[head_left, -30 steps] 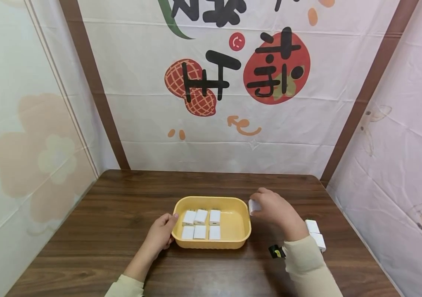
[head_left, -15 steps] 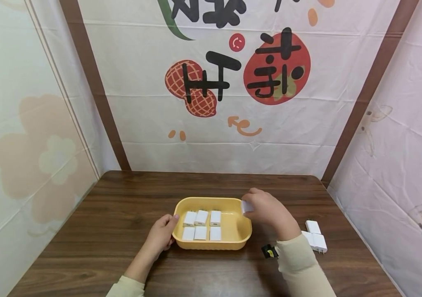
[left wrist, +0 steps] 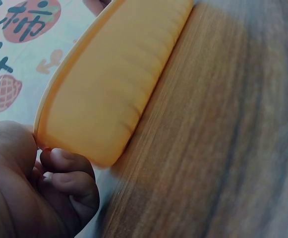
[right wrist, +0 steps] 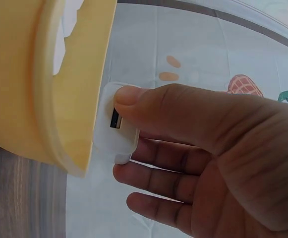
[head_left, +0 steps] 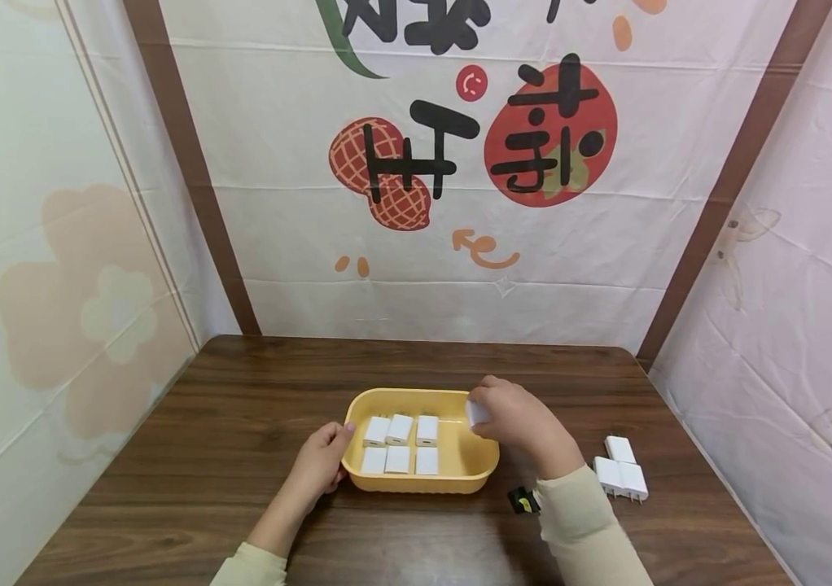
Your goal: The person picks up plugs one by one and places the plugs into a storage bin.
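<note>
A yellow plastic tray (head_left: 475,472) sits on the wooden table and holds several white charger plugs (head_left: 399,443) in two rows on its left side. My left hand (head_left: 322,462) grips the tray's left rim (left wrist: 42,139) with curled fingers. My right hand (head_left: 514,419) hovers over the tray's right rim and pinches one white charger plug (head_left: 476,413) between thumb and fingers. The right wrist view shows this plug (right wrist: 115,130), USB port facing out, just beside the tray edge (right wrist: 67,144).
Three more white charger plugs (head_left: 621,470) lie on the table to the right of the tray. A small black and yellow object (head_left: 521,500) lies near my right sleeve. Printed fabric walls enclose the table on three sides.
My right hand has carried the charger plug leftward, from outside the tray's right rim to above its right side. The left hand has kept its hold on the tray.
</note>
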Available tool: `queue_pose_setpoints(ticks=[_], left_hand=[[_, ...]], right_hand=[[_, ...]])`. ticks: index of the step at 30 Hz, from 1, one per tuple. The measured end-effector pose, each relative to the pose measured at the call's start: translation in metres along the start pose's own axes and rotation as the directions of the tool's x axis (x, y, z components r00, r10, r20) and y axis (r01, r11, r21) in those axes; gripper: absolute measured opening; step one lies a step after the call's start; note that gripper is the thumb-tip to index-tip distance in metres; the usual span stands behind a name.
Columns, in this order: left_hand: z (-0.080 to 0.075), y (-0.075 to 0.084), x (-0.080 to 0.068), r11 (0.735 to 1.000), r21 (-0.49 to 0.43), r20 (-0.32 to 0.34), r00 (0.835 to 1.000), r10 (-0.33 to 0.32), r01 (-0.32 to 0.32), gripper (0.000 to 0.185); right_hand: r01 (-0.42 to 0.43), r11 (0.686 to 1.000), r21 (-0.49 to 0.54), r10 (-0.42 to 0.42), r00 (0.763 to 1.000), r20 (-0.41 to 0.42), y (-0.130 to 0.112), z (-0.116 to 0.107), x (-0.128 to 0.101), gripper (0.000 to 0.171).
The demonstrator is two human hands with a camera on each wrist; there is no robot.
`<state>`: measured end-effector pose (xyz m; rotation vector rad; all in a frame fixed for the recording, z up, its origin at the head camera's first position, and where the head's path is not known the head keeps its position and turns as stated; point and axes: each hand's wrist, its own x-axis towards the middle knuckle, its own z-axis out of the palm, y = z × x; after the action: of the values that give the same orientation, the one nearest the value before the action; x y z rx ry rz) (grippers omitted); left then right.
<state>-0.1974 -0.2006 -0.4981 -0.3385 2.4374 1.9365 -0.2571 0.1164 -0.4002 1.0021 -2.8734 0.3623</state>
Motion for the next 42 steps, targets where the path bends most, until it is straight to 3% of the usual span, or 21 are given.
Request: queue_pose_setpoints(ticks=[7,18,42], left_hand=[[0.001,0.001,0.0,1.0,0.001,-0.003,1.0,0.002,-0.002,0.042],[-0.001,-0.002,0.001,1.0,0.0,0.004,1.0,0.002,-0.002,0.044],[-0.001,-0.002,0.003,1.0,0.007,0.006,1.0,0.003,-0.003,0.043]], right_hand=[[-0.006,1.0,-0.013,0.006,1.0,0.011,-0.004,0.005,0.001,0.033],[0.053,0.996,-0.069,-0.053,0.999,0.007,-0.01,0.014,0.007,0.032],[0.041,0.987,-0.157,-0.04,0.999,0.009,-0.016,0.045,0.022,0.024]])
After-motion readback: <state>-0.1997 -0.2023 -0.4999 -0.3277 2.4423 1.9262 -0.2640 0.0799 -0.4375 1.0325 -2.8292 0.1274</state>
